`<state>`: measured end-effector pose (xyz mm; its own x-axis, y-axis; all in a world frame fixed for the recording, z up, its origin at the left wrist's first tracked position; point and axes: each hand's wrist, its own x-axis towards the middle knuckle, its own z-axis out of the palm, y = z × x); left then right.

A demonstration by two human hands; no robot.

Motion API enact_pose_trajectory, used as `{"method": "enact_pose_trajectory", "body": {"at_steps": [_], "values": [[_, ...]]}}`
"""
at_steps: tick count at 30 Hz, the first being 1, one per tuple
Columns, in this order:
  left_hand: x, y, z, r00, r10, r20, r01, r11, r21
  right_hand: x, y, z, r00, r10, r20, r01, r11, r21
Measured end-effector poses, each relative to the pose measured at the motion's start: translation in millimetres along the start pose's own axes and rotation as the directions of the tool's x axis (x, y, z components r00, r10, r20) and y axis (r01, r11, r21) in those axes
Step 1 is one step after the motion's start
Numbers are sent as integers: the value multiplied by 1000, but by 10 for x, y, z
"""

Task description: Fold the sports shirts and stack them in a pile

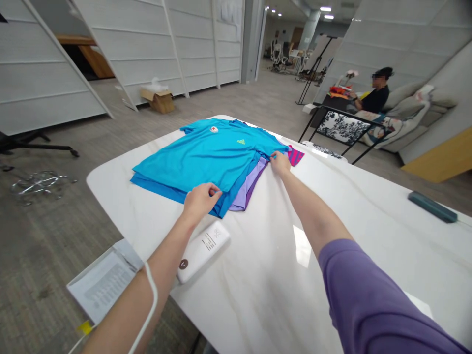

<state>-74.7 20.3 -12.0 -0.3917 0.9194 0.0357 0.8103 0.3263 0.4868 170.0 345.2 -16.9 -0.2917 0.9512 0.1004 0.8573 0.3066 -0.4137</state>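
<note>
A bright blue T-shirt [199, 152] with a round badge and a small green logo lies spread on the white table [258, 275]. Under it show the edges of a darker blue garment [158, 188], a lilac garment [246, 189] and a pink-and-purple striped one [296, 156]. My left hand [202, 200] pinches the blue T-shirt at its near hem corner. My right hand [280, 163] is closed on the same shirt near its sleeve, at the right side; the fingertips are partly hidden.
A white power bank [204, 250] lies near my left forearm, where a white cable [149, 290] runs. A dark green case [432, 206] rests at the table's right. Beyond, a person [378, 93] sits by a sofa. A cardboard box [158, 98] stands on the floor.
</note>
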Motion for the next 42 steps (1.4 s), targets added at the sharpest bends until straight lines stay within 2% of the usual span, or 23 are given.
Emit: {"method": "enact_pose_trajectory", "body": {"at_steps": [2,4,6,8,11,13,15,17,20,23,25,28,29,30,31,32,34,35,37,38,39,40,42], "values": [[-28,61,-91,994,22,-108,-25,999,-26,27,16,-16,995,53,-88,-50,998,33],[-109,194,-215,966,89,-241,-106,993,-58,67,54,-63,982,97,-159,-71,984,165],[-234,388,-348,923,180,-339,-219,972,-81,110,131,-151,979,109,-171,-39,929,369],[-396,623,-459,884,286,-370,-334,940,-73,125,254,-281,979,109,-170,0,843,538],[-720,1017,-530,829,442,-342,-490,869,-67,15,546,-542,969,118,-218,48,773,633],[-1001,1301,-486,809,514,-284,-564,816,-131,-189,826,-740,956,142,-257,61,760,647],[-1329,1596,-361,794,576,-195,-608,764,-218,-506,1179,-940,942,187,-280,50,743,667],[-1688,1891,-155,757,650,-71,-638,710,-299,-927,1596,-1136,925,245,-289,19,732,681],[-2249,2317,272,637,759,134,-665,629,-402,-1690,2291,-1432,884,340,-320,-73,777,625],[-2826,2725,756,479,820,313,-651,571,-501,-2507,2975,-1755,828,425,-365,-206,837,508],[-3208,2975,1039,355,835,420,-615,547,-568,-3030,3386,-1986,787,471,-399,-288,852,437],[-3636,3255,1293,160,850,501,-570,494,-656,-3727,3903,-2319,764,504,-403,-416,862,289],[-3686,3312,1326,124,858,497,-578,470,-667,-3923,4040,-2412,768,513,-384,-466,858,215],[-3668,3349,1340,122,868,481,-603,450,-659,-4092,4157,-2490,769,520,-372,-512,849,129],[-3573,3369,1340,154,877,456,-641,440,-630,-4230,4251,-2548,767,519,-378,-545,837,42],[-3398,3378,1335,215,880,422,-683,445,-579,-4333,4320,-2583,767,504,-397,-561,827,-31],[-2835,3381,1335,393,857,333,-739,510,-440,-4425,4387,-2579,794,434,-427,-521,846,-109],[-2474,3387,1349,477,830,289,-745,556,-367,-4415,4388,-2544,826,386,-410,-465,878,-112],[-1691,3429,1414,652,735,187,-698,678,-232,-4305,4342,-2423,905,294,-307,-332,940,-77],[-1311,3466,1467,712,687,145,-666,726,-171,-4219,4306,-2350,933,262,-247,-284,957,-60],[-962,3512,1534,739,661,128,-645,750,-146,-4122,4270,-2275,949,248,-193,-262,964,-50],[-654,3562,1614,749,649,131,-639,760,-119,-4022,4241,-2204,955,258,-145,-268,962,-49],[-170,3650,1810,745,642,181,-645,763,-54,-3837,4227,-2088,937,340,-79,-345,936,-64]]}}
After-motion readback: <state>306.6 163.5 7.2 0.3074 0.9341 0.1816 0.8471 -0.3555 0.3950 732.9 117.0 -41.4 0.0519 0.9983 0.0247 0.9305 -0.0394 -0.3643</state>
